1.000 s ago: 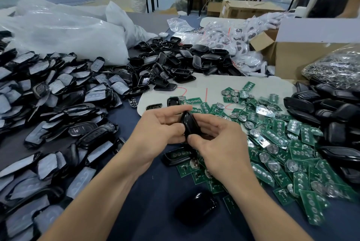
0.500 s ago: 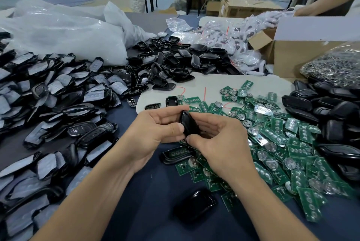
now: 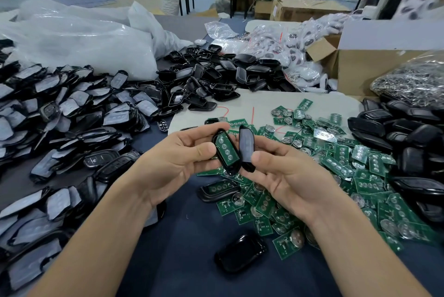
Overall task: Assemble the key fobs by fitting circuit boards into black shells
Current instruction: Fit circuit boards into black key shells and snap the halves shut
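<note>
your left hand (image 3: pixel 175 162) pinches a black shell half (image 3: pixel 230 168) with a green circuit board (image 3: pixel 225 149) seated inside it, and your right hand (image 3: pixel 288 176) grips the second shell half (image 3: pixel 246 145) upright just beside it. both hands hang close together over the middle of the table (image 3: pixel 187 236), with the loose pile of circuit boards (image 3: pixel 348 164) toward its right edge and heaped black shells (image 3: pixel 72 109) along its left edge.

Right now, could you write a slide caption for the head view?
Left hand holds a black shell with a green circuit board inside; right hand holds a second shell half beside it.
</note>
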